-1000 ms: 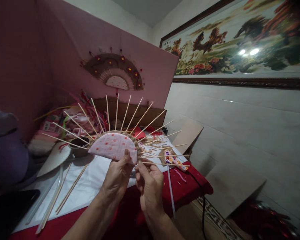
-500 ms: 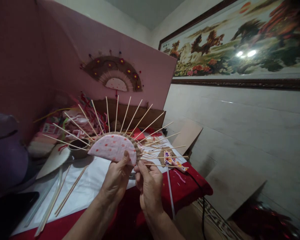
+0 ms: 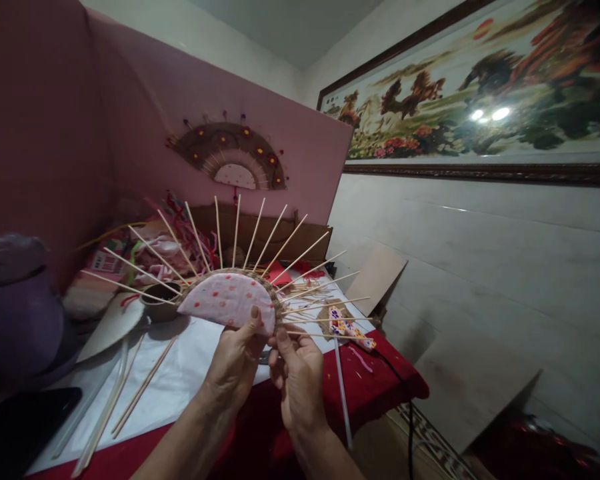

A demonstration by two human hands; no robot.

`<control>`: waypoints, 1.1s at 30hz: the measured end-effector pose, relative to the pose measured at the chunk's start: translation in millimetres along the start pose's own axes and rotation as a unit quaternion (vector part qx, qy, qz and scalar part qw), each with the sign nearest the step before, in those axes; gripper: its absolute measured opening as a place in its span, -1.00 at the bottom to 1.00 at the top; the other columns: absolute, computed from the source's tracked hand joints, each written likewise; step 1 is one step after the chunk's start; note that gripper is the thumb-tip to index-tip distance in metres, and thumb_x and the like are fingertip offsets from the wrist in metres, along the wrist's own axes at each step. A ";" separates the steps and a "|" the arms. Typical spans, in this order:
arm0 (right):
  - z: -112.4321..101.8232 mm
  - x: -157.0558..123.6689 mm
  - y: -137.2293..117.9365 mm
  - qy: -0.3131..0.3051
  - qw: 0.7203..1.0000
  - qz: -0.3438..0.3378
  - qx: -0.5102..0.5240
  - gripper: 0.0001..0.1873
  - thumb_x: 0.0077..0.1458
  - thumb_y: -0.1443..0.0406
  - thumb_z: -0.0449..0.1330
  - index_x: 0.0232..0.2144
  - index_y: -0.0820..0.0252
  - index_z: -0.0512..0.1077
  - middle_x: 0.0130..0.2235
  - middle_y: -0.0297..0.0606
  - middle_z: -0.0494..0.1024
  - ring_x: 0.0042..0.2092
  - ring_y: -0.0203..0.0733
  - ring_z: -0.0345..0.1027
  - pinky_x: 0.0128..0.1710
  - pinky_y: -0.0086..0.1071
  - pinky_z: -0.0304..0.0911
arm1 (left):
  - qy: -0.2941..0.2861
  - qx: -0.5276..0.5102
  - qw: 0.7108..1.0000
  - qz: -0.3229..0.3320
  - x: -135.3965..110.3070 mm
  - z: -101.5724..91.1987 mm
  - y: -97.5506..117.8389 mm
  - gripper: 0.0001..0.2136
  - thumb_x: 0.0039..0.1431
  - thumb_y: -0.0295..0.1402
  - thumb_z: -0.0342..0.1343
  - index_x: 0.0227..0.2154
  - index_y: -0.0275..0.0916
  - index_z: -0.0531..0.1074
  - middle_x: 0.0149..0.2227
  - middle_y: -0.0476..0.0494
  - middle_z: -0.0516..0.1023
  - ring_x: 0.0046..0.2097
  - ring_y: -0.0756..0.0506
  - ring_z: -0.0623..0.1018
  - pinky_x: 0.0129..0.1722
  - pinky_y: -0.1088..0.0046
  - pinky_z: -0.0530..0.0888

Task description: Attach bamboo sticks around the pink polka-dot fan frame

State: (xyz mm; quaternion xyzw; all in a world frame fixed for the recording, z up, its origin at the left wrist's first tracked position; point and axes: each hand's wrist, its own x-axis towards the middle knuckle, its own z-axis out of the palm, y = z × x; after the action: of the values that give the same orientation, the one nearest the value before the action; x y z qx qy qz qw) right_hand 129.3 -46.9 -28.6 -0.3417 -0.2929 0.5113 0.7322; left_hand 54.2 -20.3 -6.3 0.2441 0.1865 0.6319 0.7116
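Note:
A half-round fan (image 3: 225, 297), covered in pink fabric with red spots, is held up above the table. Thin wooden sticks (image 3: 237, 230) fan out from its curved edge, which has a woven brown cord band (image 3: 275, 298) along it. My left hand (image 3: 237, 360) grips the fan's lower right part, thumb on the fabric and the other fingers behind. At the band's right end, my right hand (image 3: 297, 367) is closed with thumb and fingers pinched together, next to the lowest stick. What those fingertips pinch is too small to make out.
A finished fan (image 3: 235, 157) hangs on the pink board (image 3: 300, 160). On the table lie a hot glue gun (image 3: 347, 327) with flowered wrapping, glue sticks (image 3: 343, 387), loose wooden sticks (image 3: 145, 387) and a phone (image 3: 30, 423). A dark bowl (image 3: 161, 300) and a purple container (image 3: 17, 313) stand left.
The view has shifted slightly, so the background sits a little lower. Both hands keep their hold, with hardly any visible movement of the fan.

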 end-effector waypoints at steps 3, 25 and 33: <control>-0.8 0.8 1.5 -0.005 1.000 0.002 -0.001 -0.67 -0.16 0.13 0.31 -0.50 0.28 0.34 -0.66 -0.44 0.36 -0.72 -0.53 0.00 -0.79 -0.63 -0.15 | -0.021 0.045 0.999 0.008 -1.7 0.0 0.5 -0.84 -0.08 -0.34 0.25 -0.46 -0.33 0.44 -0.51 -0.04 0.49 -0.47 0.03 0.46 -0.42 0.53 0.40; -9.8 26.7 -5.4 -0.034 0.996 0.046 0.068 -0.60 -0.29 0.23 0.40 -0.35 0.22 0.40 -0.46 -0.38 0.44 -0.53 -0.42 0.25 -0.72 -0.62 0.01 | -0.001 0.023 0.995 0.092 11.1 -3.6 8.7 -0.74 -0.01 -0.37 0.20 -0.22 -0.32 0.41 -0.23 -0.17 0.54 -0.22 -0.08 0.52 -0.21 0.39 0.46; -0.4 66.9 -43.0 -0.038 0.979 -0.010 0.200 -0.67 -0.31 0.37 0.37 -0.40 0.19 0.39 -0.52 -0.46 0.47 -0.56 -0.44 0.30 -0.70 -0.62 0.10 | 0.005 0.077 0.992 0.096 19.4 -12.4 19.9 -0.72 -0.08 -0.27 0.23 -0.30 -0.28 0.42 -0.35 -0.15 0.56 -0.28 -0.04 0.52 -0.26 0.43 0.41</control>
State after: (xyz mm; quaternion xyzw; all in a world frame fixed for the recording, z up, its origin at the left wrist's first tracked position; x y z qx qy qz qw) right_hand 173.7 6.0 10.9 -0.1660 -0.2155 0.5647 0.7792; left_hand 33.5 2.0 -4.0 0.3115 0.2141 0.6822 0.6259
